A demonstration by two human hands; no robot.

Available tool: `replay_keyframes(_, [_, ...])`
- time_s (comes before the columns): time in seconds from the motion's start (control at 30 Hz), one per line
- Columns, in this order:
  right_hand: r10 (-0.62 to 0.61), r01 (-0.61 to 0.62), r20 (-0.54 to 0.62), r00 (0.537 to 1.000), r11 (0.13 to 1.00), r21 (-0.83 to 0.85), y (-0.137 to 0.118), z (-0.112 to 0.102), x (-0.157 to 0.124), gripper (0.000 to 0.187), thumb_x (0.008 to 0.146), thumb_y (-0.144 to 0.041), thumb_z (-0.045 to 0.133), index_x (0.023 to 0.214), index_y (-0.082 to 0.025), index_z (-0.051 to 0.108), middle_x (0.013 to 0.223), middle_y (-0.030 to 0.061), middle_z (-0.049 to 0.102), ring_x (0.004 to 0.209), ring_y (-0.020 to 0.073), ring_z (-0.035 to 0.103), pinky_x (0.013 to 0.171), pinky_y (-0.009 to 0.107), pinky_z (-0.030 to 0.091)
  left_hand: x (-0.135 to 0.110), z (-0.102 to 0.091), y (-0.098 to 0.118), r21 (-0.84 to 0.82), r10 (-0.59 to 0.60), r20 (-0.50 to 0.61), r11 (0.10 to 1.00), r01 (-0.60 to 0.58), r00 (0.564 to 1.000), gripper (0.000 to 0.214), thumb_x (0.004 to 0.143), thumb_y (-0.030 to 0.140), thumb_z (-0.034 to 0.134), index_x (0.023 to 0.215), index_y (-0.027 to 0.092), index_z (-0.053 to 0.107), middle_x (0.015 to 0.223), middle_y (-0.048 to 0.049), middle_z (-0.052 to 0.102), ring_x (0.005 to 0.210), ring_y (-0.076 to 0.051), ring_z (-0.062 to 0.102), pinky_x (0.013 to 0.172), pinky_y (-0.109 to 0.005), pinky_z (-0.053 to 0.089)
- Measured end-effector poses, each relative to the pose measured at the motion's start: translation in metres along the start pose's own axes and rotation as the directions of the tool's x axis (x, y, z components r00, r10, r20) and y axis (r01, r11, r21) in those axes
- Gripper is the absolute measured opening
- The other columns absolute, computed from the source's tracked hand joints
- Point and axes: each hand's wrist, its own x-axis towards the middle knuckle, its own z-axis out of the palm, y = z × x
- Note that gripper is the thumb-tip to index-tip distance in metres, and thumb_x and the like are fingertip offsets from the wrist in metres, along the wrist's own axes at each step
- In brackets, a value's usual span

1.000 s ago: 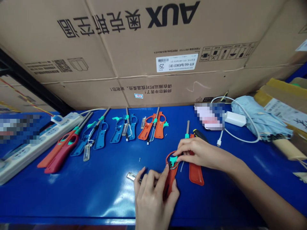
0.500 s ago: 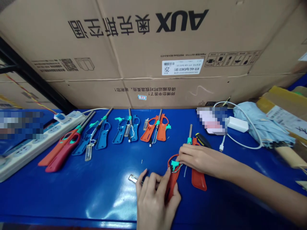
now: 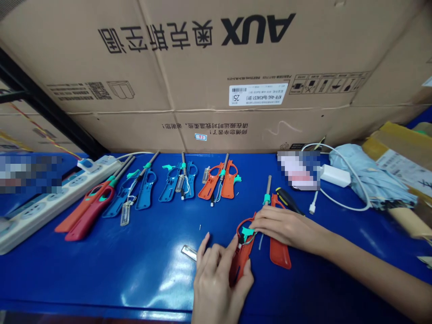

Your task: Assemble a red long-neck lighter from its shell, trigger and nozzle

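An orange half-shell of a stick lighter (image 3: 242, 261) lies open side up on the blue table, between my hands. My left hand (image 3: 219, 281) grips its handle, index fingertip at a black part with thin wires, thumb along the right edge. My right hand (image 3: 286, 227) closes over the shell's upper end, beside the green trigger (image 3: 247, 232); its fingertips partly hide the parts there. A metal tube with a green collar (image 3: 267, 199) sticks out beyond these fingers. The matching orange half (image 3: 280, 254) lies under my right wrist. A clear fuel tank (image 3: 189, 252) rests left of my left hand.
Opened blue lighters (image 3: 144, 193) and an opened orange lighter (image 3: 227, 185) lie along the back, near closed red lighters (image 3: 89, 211) and a power strip (image 3: 67, 189). A screwdriver (image 3: 286, 200), white charger (image 3: 335, 175) and folded umbrella (image 3: 366, 173) are at right. A small screw (image 3: 200, 227) lies mid-table.
My left index finger has shifted slightly at the black part, uncovering more of the shell's inside. My right hand stays almost in place. The view has moved a little.
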Motion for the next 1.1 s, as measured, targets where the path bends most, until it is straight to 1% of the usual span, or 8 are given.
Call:
replay_keyframes(0.07, [0.016,-0.016,0.016,1.000,0.999,0.028,0.001,0.000,0.001,0.028,0.096,-0.023,0.035,0.104,-0.017,0.061,0.094,0.0061,0.065,0.093,0.0168,0.059,0.087,0.032,0.048,0.000,0.000,0.000,0.018,0.013,0.017,1.000,-0.013,1.000,0.036,0.078,0.021,0.058,0.114,0.021,0.057,0.068,0.0040,0.053,0.061,-0.011,0.058,0.097,-0.047,0.044])
replay_keyframes(0.2, [0.022,-0.023,0.016,1.000,0.998,0.053,0.001,-0.001,0.002,0.030,0.096,-0.024,0.034,0.105,-0.018,0.062,0.094,0.0062,0.065,0.093,0.0173,0.059,0.087,0.033,0.048,0.001,0.000,0.002,-0.006,0.014,-0.022,1.000,-0.014,1.000,0.030,0.078,0.018,0.057,0.108,0.019,0.060,0.066,0.0045,0.051,0.057,-0.010,0.056,0.099,-0.050,0.042])
replay_keyframes(0.33, [0.001,-0.002,0.029,1.000,1.000,0.024,-0.001,-0.003,0.003,0.029,0.096,-0.022,0.034,0.105,-0.017,0.062,0.093,0.0068,0.065,0.094,0.0182,0.059,0.085,0.033,0.049,0.001,0.000,0.003,-0.025,-0.002,-0.022,1.000,0.001,1.000,0.030,0.077,0.017,0.059,0.107,0.019,0.061,0.067,0.0044,0.051,0.058,-0.009,0.056,0.101,-0.050,0.040])
replay_keyframes(0.53, [-0.042,0.065,0.201,0.979,0.992,-0.106,-0.008,-0.014,0.005,0.031,0.095,-0.012,0.031,0.110,-0.014,0.059,0.092,0.0081,0.063,0.088,0.0198,0.057,0.077,0.033,0.050,-0.002,0.000,-0.001,0.021,-0.011,0.031,1.000,0.010,0.999,0.035,0.077,0.021,0.060,0.112,0.021,0.058,0.068,0.0043,0.053,0.060,-0.011,0.057,0.103,-0.052,0.037])
replay_keyframes(0.6, [-0.040,0.069,0.227,0.973,0.990,-0.122,-0.009,-0.015,0.006,0.032,0.095,-0.013,0.030,0.109,-0.015,0.059,0.092,0.0075,0.062,0.087,0.0200,0.056,0.076,0.032,0.049,-0.002,0.001,-0.001,0.024,-0.016,0.038,1.000,0.015,0.999,0.036,0.078,0.021,0.060,0.113,0.020,0.058,0.069,0.0041,0.053,0.061,-0.011,0.058,0.103,-0.051,0.037])
replay_keyframes(0.83, [0.066,-0.082,0.203,0.977,0.994,0.071,-0.006,-0.016,0.013,0.032,0.096,-0.023,0.034,0.093,-0.018,0.065,0.086,0.0057,0.061,0.082,0.0170,0.056,0.073,0.029,0.045,-0.001,-0.001,0.001,0.006,-0.012,0.027,1.000,0.012,1.000,0.033,0.078,0.020,0.060,0.111,0.021,0.059,0.070,0.0040,0.053,0.062,-0.011,0.057,0.103,-0.049,0.038])
replay_keyframes(0.97, [0.069,-0.097,0.211,0.975,0.987,0.125,-0.009,-0.014,0.013,0.030,0.095,-0.023,0.037,0.094,-0.016,0.066,0.083,0.0063,0.062,0.082,0.0176,0.057,0.074,0.029,0.045,-0.002,-0.002,-0.001,0.028,-0.004,0.047,1.000,0.003,0.999,0.036,0.079,0.022,0.059,0.115,0.021,0.056,0.070,0.0039,0.052,0.063,-0.011,0.056,0.102,-0.051,0.038])
replay_keyframes(1.1, [0.066,-0.088,0.198,0.978,0.990,0.108,-0.011,-0.012,0.015,0.031,0.095,-0.022,0.036,0.096,-0.017,0.067,0.084,0.0070,0.062,0.083,0.0181,0.057,0.073,0.028,0.046,-0.001,-0.002,-0.002,0.055,0.024,0.062,0.998,-0.028,0.998,0.040,0.080,0.022,0.058,0.120,0.020,0.052,0.070,0.0038,0.049,0.063,-0.011,0.054,0.101,-0.052,0.038])
